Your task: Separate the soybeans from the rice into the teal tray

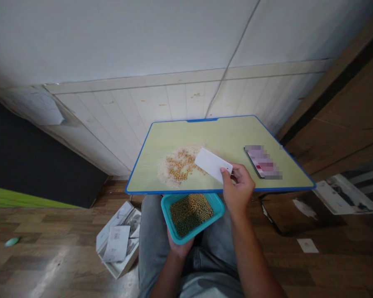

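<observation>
My right hand (238,185) pinches one end of a flat white card (211,162) over the table. The card's far end is beside a spread of yellow soybeans (178,170) mixed with pale grains that look like rice (165,173). Below the table's front edge, my left hand (180,247) supports a turquoise plastic tub (218,210) from underneath, its fingers mostly hidden. Many soybeans (192,209) lie in the tub, which is slightly tilted above my lap.
The small folding table (224,134) has a blue rim. A phone (261,162) lies on its right side. On the floor at left stands an open white box (119,240) with papers. A wall with a cable (233,58) rises behind, and brown cardboard (345,107) stands at right.
</observation>
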The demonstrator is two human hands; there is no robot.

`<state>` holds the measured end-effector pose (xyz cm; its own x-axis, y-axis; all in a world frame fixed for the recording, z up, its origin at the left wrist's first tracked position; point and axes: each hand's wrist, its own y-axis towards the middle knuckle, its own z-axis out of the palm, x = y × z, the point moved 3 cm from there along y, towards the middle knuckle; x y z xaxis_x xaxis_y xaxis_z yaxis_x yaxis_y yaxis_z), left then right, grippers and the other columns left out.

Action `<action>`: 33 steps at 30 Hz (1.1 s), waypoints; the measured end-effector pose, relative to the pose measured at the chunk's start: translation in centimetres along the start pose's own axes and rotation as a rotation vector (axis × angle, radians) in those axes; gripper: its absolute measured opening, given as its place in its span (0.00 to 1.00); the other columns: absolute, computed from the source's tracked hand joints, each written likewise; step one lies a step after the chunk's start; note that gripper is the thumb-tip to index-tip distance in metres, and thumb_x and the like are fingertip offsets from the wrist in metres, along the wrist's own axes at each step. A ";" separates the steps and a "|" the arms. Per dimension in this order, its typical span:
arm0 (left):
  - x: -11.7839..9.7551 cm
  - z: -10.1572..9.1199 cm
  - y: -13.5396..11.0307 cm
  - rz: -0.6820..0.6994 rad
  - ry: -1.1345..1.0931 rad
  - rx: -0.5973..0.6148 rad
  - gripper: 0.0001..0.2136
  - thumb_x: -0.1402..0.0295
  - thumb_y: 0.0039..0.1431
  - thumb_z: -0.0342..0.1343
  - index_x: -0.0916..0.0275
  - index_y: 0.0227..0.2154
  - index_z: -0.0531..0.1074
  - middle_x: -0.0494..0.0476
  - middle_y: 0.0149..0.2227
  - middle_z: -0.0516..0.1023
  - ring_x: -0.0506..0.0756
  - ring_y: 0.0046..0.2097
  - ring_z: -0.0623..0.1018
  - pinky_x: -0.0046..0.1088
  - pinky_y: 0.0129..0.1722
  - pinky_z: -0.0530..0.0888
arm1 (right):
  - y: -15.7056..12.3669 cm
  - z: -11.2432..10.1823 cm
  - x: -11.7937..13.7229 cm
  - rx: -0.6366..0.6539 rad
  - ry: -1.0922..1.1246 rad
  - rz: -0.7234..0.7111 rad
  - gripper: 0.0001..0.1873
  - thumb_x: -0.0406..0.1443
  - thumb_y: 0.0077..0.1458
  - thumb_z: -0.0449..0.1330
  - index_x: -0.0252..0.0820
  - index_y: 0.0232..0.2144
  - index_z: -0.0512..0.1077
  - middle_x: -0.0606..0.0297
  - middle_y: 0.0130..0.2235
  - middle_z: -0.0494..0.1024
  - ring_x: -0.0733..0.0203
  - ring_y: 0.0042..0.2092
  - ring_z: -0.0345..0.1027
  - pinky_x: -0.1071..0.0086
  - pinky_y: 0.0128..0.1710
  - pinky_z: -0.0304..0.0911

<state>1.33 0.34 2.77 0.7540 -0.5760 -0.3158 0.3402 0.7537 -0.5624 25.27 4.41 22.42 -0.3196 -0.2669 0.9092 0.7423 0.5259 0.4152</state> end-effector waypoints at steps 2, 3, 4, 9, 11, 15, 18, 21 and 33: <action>0.0 -0.1 0.2 0.001 0.002 0.018 0.16 0.49 0.71 0.62 0.46 0.51 0.91 0.52 0.65 0.93 0.69 0.82 0.73 0.61 0.80 0.70 | -0.1 0.3 0.1 0.030 -0.003 -0.014 0.07 0.42 0.64 0.71 0.45 0.40 0.83 0.63 0.37 0.90 0.53 0.37 0.84 0.63 0.40 0.76; 0.0 -0.2 0.2 0.002 -0.001 0.018 0.16 0.49 0.71 0.62 0.46 0.50 0.91 0.52 0.65 0.92 0.69 0.82 0.73 0.61 0.80 0.70 | -0.1 0.4 0.1 0.039 -0.007 -0.021 0.07 0.41 0.65 0.71 0.45 0.40 0.84 0.63 0.36 0.90 0.53 0.37 0.84 0.63 0.40 0.76; 0.0 -0.4 0.3 0.001 -0.004 0.012 0.16 0.49 0.71 0.61 0.46 0.49 0.91 0.52 0.65 0.92 0.69 0.82 0.72 0.61 0.80 0.70 | -0.2 0.5 0.1 0.047 -0.011 -0.030 0.07 0.41 0.65 0.70 0.45 0.39 0.85 0.63 0.36 0.90 0.53 0.36 0.84 0.63 0.40 0.76; 0.1 -0.8 0.4 -0.001 0.009 -0.002 0.14 0.50 0.68 0.64 0.43 0.49 0.91 0.51 0.63 0.93 0.69 0.83 0.71 0.61 0.79 0.72 | -0.1 0.7 0.2 0.075 -0.010 -0.047 0.07 0.41 0.64 0.70 0.45 0.39 0.86 0.64 0.35 0.90 0.53 0.36 0.84 0.62 0.41 0.76; 0.1 -0.7 0.4 0.004 0.009 0.008 0.15 0.50 0.68 0.64 0.44 0.49 0.91 0.51 0.63 0.94 0.70 0.82 0.72 0.61 0.78 0.73 | -0.1 0.6 0.2 0.069 -0.004 -0.045 0.07 0.41 0.64 0.70 0.45 0.39 0.86 0.63 0.36 0.90 0.52 0.36 0.84 0.62 0.41 0.76; 0.1 -0.3 0.5 -0.009 0.001 0.022 0.16 0.52 0.71 0.60 0.45 0.50 0.92 0.52 0.62 0.94 0.70 0.81 0.75 0.62 0.78 0.73 | 0.0 0.6 0.4 0.066 0.001 -0.051 0.07 0.41 0.64 0.70 0.45 0.39 0.86 0.63 0.36 0.90 0.53 0.37 0.84 0.62 0.41 0.76; 0.1 -0.2 0.5 -0.008 -0.005 0.002 0.16 0.53 0.71 0.59 0.44 0.50 0.92 0.50 0.62 0.94 0.70 0.81 0.75 0.62 0.78 0.73 | 0.0 0.8 0.4 0.100 0.014 -0.048 0.07 0.41 0.64 0.70 0.46 0.39 0.87 0.63 0.36 0.91 0.53 0.38 0.85 0.62 0.42 0.76; 0.1 0.0 0.3 0.003 0.017 -0.008 0.16 0.52 0.72 0.58 0.44 0.49 0.92 0.48 0.60 0.95 0.70 0.81 0.74 0.62 0.79 0.73 | -0.1 1.0 0.5 0.143 0.031 -0.033 0.07 0.41 0.63 0.70 0.45 0.38 0.87 0.64 0.35 0.90 0.53 0.37 0.84 0.62 0.41 0.76; 0.2 1.2 -0.1 0.003 0.021 -0.013 0.15 0.51 0.71 0.63 0.45 0.51 0.91 0.52 0.67 0.91 0.71 0.84 0.69 0.60 0.79 0.70 | 0.1 1.0 0.8 0.174 0.041 -0.013 0.07 0.42 0.62 0.70 0.46 0.37 0.85 0.66 0.33 0.88 0.54 0.35 0.81 0.63 0.39 0.74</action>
<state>2.09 0.48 3.69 0.7431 -0.5803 -0.3333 0.3303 0.7512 -0.5715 24.47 5.02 23.22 -0.3013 -0.3057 0.9032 0.6236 0.6534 0.4292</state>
